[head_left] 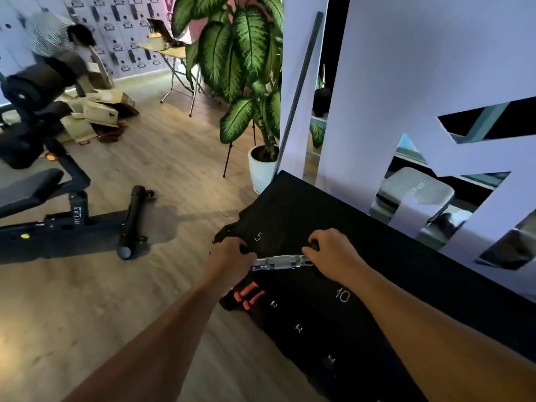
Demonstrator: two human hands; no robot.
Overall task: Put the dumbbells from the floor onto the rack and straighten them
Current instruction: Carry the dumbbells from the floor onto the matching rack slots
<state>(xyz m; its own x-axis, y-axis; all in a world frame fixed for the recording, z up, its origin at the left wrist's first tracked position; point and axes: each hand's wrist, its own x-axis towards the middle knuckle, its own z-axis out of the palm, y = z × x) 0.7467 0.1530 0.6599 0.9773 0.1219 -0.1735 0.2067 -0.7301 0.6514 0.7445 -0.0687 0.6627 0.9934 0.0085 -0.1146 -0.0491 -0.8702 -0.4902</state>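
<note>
Now straightening: left hand [232, 256] and right hand [330, 253] curled over the ends of a dumbbell [280, 262] on the rack [377, 256]; next, squaring it by the "5" mark [257, 236].

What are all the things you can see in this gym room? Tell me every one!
dumbbell: one, black ends with a shiny metal handle, on the rack's top, near the 5 mark
rack: one, black, lower right, marked 5 and 10
small dumbbells: at least two, orange-red handles, lower on the rack below the left hand
bench: one, black, left on the floor
plant: one, green leaves, white pot, centre back
folding table: one, pale top, far back
cardboard boxes: several, tan, on the floor at left
another person: one, striped top, bending at far left
left hand: grips the dumbbell's left end
right hand: grips its right end
</note>
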